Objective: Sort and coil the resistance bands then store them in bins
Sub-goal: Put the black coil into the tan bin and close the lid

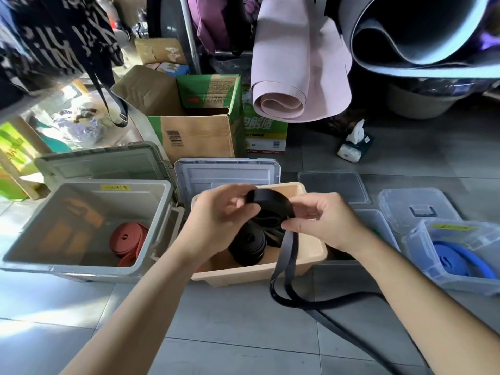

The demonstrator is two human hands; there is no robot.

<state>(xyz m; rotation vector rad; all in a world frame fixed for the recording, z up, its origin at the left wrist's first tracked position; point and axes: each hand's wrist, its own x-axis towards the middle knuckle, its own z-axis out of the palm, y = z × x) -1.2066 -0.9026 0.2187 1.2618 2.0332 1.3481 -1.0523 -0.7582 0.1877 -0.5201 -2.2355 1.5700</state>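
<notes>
A black resistance band (273,204) is partly coiled between both hands above the beige bin (311,255). My left hand (219,215) grips the coil's left side, and my right hand (322,220) pinches its right side. The band's loose tail (286,266) hangs over the bin's front edge and trails across the floor to the lower right. Inside the beige bin lie coiled black bands (247,247). Red coiled bands (128,239) sit in the grey bin (89,263) on the left. Blue bands (451,258) rest in the clear bin (422,239) on the right.
Grey lids (224,174) lie behind the bins, a dark lid (332,185) and a clear lid (414,207) to the right. Cardboard boxes (194,131) stand behind. Rolled pink mat (292,85) and dark mat (422,33) hang overhead. A tissue pack (354,147) sits on the tiled floor.
</notes>
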